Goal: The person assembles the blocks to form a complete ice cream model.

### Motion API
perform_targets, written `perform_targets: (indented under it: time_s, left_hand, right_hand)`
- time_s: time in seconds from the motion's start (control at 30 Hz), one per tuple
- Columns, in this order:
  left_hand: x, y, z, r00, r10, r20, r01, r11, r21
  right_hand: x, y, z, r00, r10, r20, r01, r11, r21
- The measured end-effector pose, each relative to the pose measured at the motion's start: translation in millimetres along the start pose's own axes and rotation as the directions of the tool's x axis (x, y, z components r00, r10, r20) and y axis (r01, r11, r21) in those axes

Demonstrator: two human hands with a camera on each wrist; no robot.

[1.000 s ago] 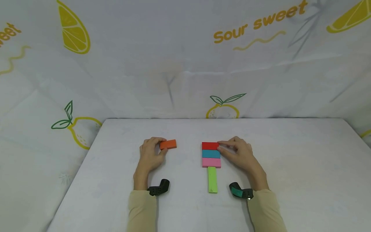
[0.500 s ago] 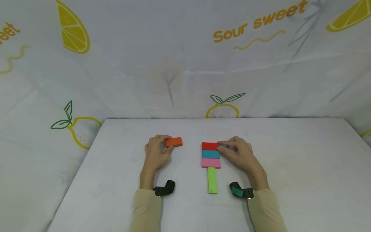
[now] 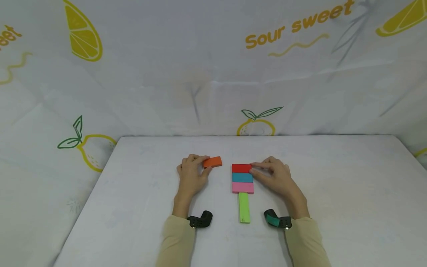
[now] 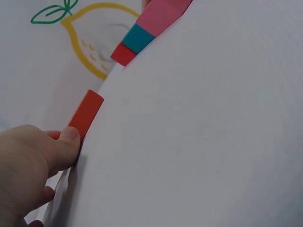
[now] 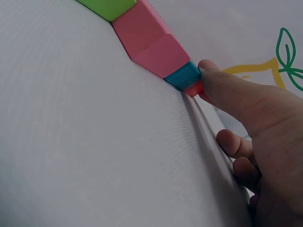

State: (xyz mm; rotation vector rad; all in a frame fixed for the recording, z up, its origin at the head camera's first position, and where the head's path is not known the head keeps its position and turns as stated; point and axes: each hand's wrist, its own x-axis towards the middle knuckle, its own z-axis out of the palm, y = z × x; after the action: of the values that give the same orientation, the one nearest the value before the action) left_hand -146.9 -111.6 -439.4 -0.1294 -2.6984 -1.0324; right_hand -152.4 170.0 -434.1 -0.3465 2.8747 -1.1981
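Note:
My left hand pinches an orange block by its left end between thumb and fingers; the block's right end points toward the row of blocks. In that row a red block, a blue block and a pink block lie side by side, long edges together. Below the pink one a green block extends lengthwise toward the person. At the red block's right end, my right hand pinches it with thumb and forefinger. The right wrist view shows that thumb beside the blue and red ends.
All of it lies on a white-covered table. A white cloth backdrop with lemon prints hangs behind the far edge. Each wrist carries a black camera band, one on the left wrist and one on the right wrist.
The left hand has moved to the right and slightly away from the person, bringing the orange block closer to the red one. The right hand and the row of blocks have stayed put.

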Motion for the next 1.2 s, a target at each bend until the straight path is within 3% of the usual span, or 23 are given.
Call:
perform_targets:
  time_s: [0.47,1.2]
  left_hand:
    - [1.5,10.8,21.0,0.997,0.061,-0.056,-0.061,0.998,0.000]
    - [6.5,16.4,31.2,0.995,0.097,0.002,-0.097,0.995,-0.007]
  right_hand:
    - [-0.3,-3,0,1.000,0.020,0.007,-0.020,1.000,-0.004]
    - [-0.2,0,0,1.000,-0.001,-0.006,0.001,1.000,-0.010]
